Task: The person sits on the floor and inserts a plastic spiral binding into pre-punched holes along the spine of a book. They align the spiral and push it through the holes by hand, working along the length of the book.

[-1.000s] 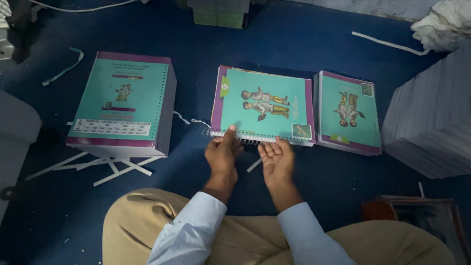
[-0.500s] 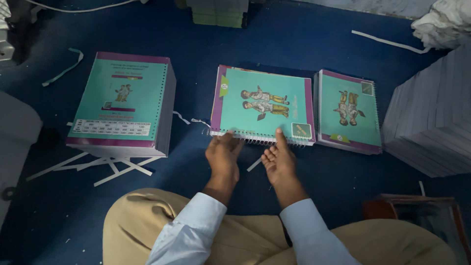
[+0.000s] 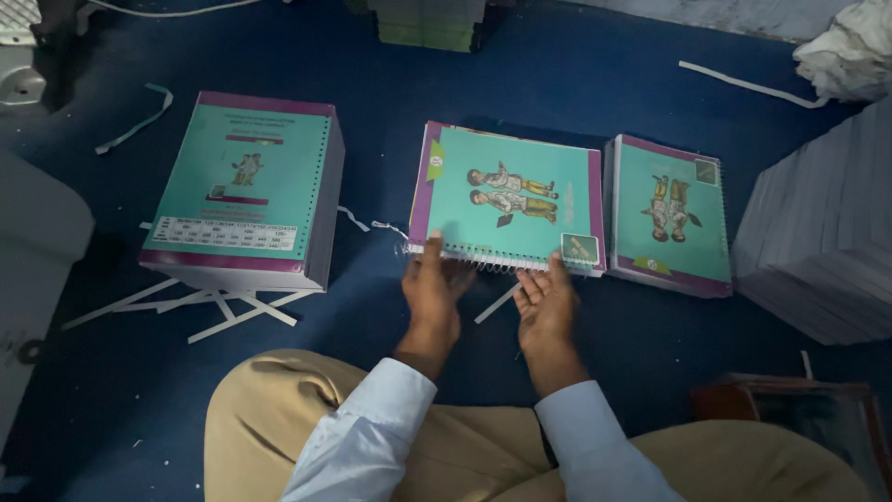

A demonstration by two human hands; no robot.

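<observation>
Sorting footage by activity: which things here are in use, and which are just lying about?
In use: left hand, right hand, spiral-bound booklet.
Lying about: tall booklet stack, second booklet, paper strips, white sheet pile.

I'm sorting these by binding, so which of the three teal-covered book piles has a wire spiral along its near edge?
The middle book, the one both hands touch. A wire spiral runs along its near edge; the tall left stack and right pile show none.

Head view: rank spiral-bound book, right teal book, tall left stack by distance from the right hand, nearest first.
From the right hand:
1. Spiral-bound book, fingertips at its near, wire-bound edge.
2. Right teal book, just right of that one.
3. Tall left stack, far left, beyond the left hand.
</observation>
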